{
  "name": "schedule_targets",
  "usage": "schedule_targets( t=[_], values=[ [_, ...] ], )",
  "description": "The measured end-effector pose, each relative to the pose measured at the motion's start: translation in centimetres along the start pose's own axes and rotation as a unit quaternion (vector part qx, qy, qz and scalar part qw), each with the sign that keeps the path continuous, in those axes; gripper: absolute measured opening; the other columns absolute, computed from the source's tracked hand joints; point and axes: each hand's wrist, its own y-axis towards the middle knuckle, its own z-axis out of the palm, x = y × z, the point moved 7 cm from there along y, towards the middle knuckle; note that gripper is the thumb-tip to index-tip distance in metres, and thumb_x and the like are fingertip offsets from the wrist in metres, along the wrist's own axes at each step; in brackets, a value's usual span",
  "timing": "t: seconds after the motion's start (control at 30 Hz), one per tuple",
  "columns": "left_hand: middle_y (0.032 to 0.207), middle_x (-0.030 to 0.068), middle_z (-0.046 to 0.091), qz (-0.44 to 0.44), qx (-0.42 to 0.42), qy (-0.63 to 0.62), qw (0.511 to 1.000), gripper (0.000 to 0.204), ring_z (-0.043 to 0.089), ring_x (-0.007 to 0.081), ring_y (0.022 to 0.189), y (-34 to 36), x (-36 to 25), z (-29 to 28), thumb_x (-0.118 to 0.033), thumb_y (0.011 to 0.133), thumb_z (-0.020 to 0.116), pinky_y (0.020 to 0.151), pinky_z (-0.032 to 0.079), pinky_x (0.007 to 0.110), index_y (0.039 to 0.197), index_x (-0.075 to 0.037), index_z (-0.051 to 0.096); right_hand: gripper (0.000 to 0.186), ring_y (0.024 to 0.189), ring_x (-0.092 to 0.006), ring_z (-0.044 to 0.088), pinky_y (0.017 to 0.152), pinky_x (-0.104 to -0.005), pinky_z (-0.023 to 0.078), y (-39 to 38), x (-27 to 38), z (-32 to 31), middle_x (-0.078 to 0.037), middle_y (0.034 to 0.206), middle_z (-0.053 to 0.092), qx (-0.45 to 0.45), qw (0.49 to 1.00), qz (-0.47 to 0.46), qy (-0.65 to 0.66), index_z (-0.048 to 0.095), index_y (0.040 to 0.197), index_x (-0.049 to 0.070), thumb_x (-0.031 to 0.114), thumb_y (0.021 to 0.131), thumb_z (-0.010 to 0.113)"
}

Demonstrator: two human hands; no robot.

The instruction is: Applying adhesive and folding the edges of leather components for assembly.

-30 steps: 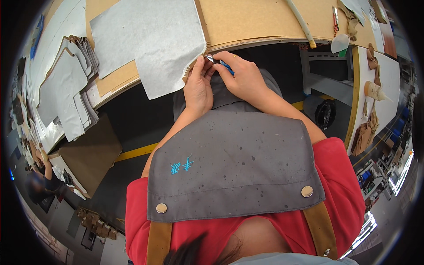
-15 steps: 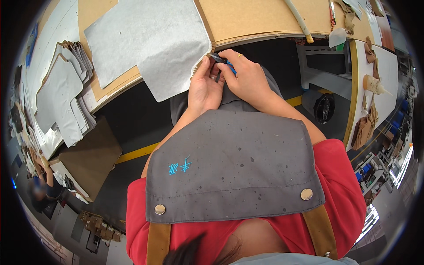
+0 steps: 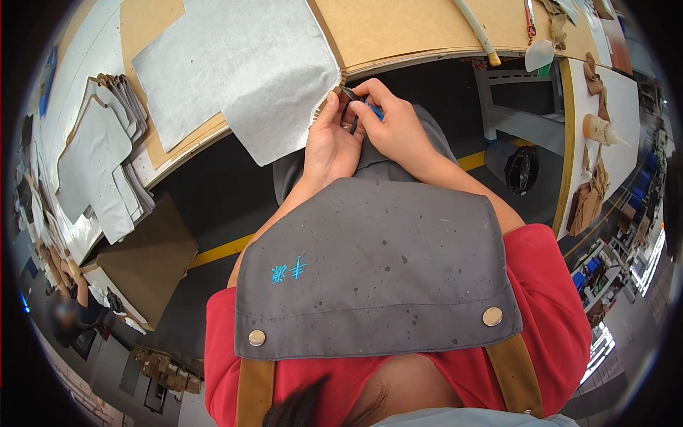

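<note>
A large grey sheet panel point(image 3: 235, 57) lies over the bench's front edge, with a thin brown notched rim along its right side. My left hand point(image 3: 329, 148), palm up, pinches that curved rim between thumb and fingers. My right hand point(image 3: 398, 128) is closed round a small blue-handled cutting tool point(image 3: 376, 112), whose dark jaws are at the notched rim, just beside my left thumb. The tool's tip is partly hidden by my fingers.
A stack of grey pieces point(image 3: 99, 160) sits left on the bench point(image 3: 384, 28). A pale rod point(image 3: 475, 28) lies at the back. A side board point(image 3: 612, 167) holds a glue bottle point(image 3: 599, 129) and brown scraps point(image 3: 589, 199). A co-worker point(image 3: 67, 302) works far left; a bin point(image 3: 521, 169) stands below.
Both hands and the notched rim have shifted slightly right in the picture since a second ago. My left hand is turned more palm-up, and the cutting tool stays at the rim.
</note>
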Motion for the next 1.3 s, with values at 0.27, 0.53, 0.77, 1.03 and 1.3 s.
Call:
schedule_targets(
  t=[0.27,0.53,0.77,1.03,1.3],
  values=[
    [0.1,-0.0004,0.055,-0.007,-0.001,-0.018,1.0,0.019,0.046,0.0156,0.096,0.1,0.2,0.1,-0.025,0.093,0.051,0.093,0.038,0.036,0.103,-0.011,0.057,0.019,0.066,-0.0312,0.061,0.058,-0.0384,0.047,-0.2,-0.3,-0.1,-0.013,0.078,0.061,-0.005,1.0,0.003,0.009,0.053,0.098,0.006,0.022,0.086,0.053],
    [0.1,0.0013,0.055,-0.026,0.009,-0.025,0.999,0.019,0.046,0.016,0.097,-0.1,0.4,0.2,-0.024,0.093,0.05,0.094,0.038,0.035,0.103,-0.009,0.057,0.019,0.067,-0.032,0.062,0.057,-0.0401,0.049,0.1,0.2,-0.2,-0.013,0.082,0.062,-0.025,0.999,-0.029,-0.031,0.052,0.098,0.007,0.021,0.085,0.053],
    [0.101,-0.0035,0.056,-0.004,0.024,-0.003,1.0,0.02,0.047,0.0099,0.094,-0.1,0.3,0.1,-0.026,0.089,0.059,0.088,0.038,0.031,0.103,-0.013,0.057,0.017,0.066,-0.0299,0.062,0.057,-0.0377,0.049,0.3,0.0,-0.4,-0.011,0.082,0.063,-0.019,0.996,-0.053,-0.066,0.054,0.097,0.01,0.021,0.085,0.054],
    [0.099,-0.0038,0.06,0.038,0.019,0.022,0.999,0.019,0.048,0.0083,0.091,-0.1,-0.5,0.1,-0.025,0.086,0.064,0.082,0.037,0.028,0.1,-0.014,0.06,0.021,0.069,-0.0307,0.063,0.059,-0.0364,0.049,0.1,-0.1,-1.7,-0.012,0.083,0.063,-0.009,0.998,-0.051,-0.035,0.055,0.1,0.01,0.023,0.084,0.056],
    [0.097,-0.003,0.059,0.062,0.0,0.047,0.997,0.017,0.047,0.0087,0.09,-0.1,-0.7,-0.1,-0.024,0.087,0.062,0.082,0.037,0.028,0.099,-0.012,0.061,0.02,0.067,-0.0301,0.062,0.056,-0.0374,0.049,0.5,-0.2,-1.3,-0.011,0.082,0.063,-0.009,0.994,-0.082,-0.073,0.054,0.098,0.009,0.023,0.084,0.057]
  ],
)
